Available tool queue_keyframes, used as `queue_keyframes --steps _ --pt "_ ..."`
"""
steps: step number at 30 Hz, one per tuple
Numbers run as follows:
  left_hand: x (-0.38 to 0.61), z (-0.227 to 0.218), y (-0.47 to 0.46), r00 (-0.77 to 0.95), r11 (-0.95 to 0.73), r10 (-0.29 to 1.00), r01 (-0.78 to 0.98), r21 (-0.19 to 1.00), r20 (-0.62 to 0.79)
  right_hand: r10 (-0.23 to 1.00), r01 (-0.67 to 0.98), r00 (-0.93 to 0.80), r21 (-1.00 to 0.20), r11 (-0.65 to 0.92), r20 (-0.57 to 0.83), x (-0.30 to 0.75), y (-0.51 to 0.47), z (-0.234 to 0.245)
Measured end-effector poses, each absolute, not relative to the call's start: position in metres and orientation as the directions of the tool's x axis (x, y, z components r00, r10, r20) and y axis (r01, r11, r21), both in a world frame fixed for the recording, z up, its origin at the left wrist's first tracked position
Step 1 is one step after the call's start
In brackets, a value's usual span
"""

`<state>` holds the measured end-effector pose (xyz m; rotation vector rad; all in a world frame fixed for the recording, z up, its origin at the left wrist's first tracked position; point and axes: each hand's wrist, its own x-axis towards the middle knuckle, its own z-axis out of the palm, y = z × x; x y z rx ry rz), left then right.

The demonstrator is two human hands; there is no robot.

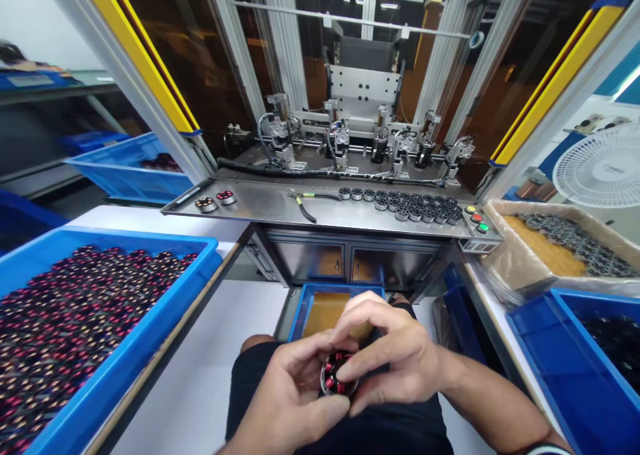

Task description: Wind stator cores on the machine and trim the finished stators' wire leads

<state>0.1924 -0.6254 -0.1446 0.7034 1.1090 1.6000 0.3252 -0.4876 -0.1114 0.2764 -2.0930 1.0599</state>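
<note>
A small round motor stator [332,378] with red windings and a metal rim sits between my two hands, above my lap. My left hand [300,395] is closed round its left and lower side, thumb along the near edge. With my right hand [387,355] I grip its right side, and a fingertip rests on the windings. Part of the stator is hidden behind the fingers. On the steel ledge ahead lie two similar wound stators [205,204] at the left, cutting pliers [310,202] in the middle, and several dark-topped stators [420,205] to the right.
A blue bin [210,245] full of wound stators stands at the left, and another blue bin [565,308] at the right. Behind the ledge are machine fixtures [340,138]. A lined box [505,242] of parts, push buttons [477,218] and a fan [607,168] are on the right.
</note>
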Motion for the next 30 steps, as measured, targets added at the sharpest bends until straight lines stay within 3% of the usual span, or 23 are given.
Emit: queue_keyframes --steps 4,8,10,12,14,17,21,23,26,30 --pt "0.189 -0.142 -0.623 -0.132 0.011 0.989 -0.413 0.911 -0.072 0.124 -0.483 -0.649 -0.532 0.696 0.750 0.325 -0.491 -0.109" --pt "0.191 -0.136 -0.620 -0.202 0.019 0.970 -0.488 0.873 -0.134 0.194 -0.375 -0.496 -0.410 0.831 0.847 0.336 -0.502 -0.117" --pt "0.193 -0.135 -0.618 -0.252 -0.072 0.967 -0.424 0.903 -0.042 0.184 -0.295 -0.429 -0.329 0.897 0.884 0.341 -0.509 -0.123" --pt "0.194 -0.136 -0.618 -0.313 -0.231 0.938 -0.251 0.940 0.147 0.196 -0.212 -0.382 -0.292 0.933 0.903 0.344 -0.516 -0.128" --pt "0.195 -0.139 -0.618 -0.365 -0.369 0.870 -0.039 0.929 0.331 0.264 -0.167 -0.329 -0.331 0.929 0.906 0.343 -0.525 -0.133" --pt "0.197 -0.144 -0.620 -0.405 -0.452 0.783 0.150 0.879 0.472 0.441 -0.195 -0.243 -0.488 0.851 0.864 0.335 -0.540 -0.138" --pt "0.204 -0.150 -0.622 -0.429 -0.480 0.741 0.200 0.854 0.517 0.719 -0.256 -0.201 -0.744 0.617 0.665 0.321 -0.557 -0.144" --pt "0.207 -0.153 -0.621 -0.459 -0.479 0.726 0.197 0.855 0.512 0.796 -0.258 -0.195 -0.813 0.522 0.573 0.316 -0.562 -0.145" --pt "0.208 -0.157 -0.622 -0.495 -0.440 0.751 0.119 0.890 0.437 0.786 -0.240 -0.195 -0.806 0.541 0.586 0.314 -0.558 -0.146" --pt "0.196 -0.157 -0.624 -0.403 -0.274 0.889 -0.085 0.958 0.218 0.659 -0.211 -0.288 -0.717 0.664 0.695 0.318 -0.544 -0.148"
